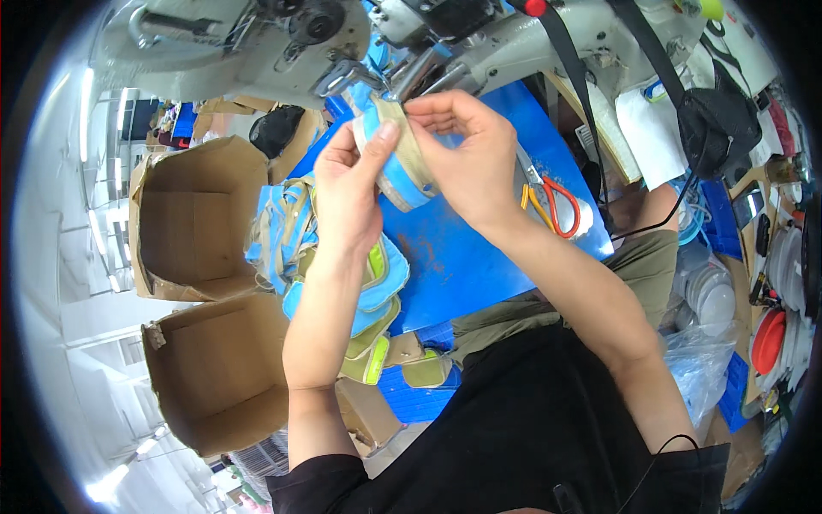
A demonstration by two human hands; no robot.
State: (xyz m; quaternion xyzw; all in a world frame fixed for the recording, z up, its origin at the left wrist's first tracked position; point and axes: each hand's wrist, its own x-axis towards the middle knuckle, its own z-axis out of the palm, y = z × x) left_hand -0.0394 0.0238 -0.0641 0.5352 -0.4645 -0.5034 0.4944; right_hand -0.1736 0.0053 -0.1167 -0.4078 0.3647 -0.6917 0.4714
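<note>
Both my left hand [349, 187] and right hand [471, 158] grip the blue-and-tan fabric strap [399, 178]; uneven pulling could twist it.

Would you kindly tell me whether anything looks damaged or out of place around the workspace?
The shiny blue tabletop carries brownish, worn-looking patches that interrupt the blue, and the lower open brown cardboard box has a ragged upper-left corner.

Strip [398, 170]: cloth, matt, woven texture. Tabletop [449, 265] looks smooth and glossy (rough, rusty-looking patches dull the sheen). Sewing machine [505, 44]: painted metal, polished fittings. Scissors [537, 178]: metal blades, smooth plastic-looking handles. Boxes [197, 244]: matt cardboard, ragged edges. Bag [698, 353]: crinkled, glossy plastic.
</note>
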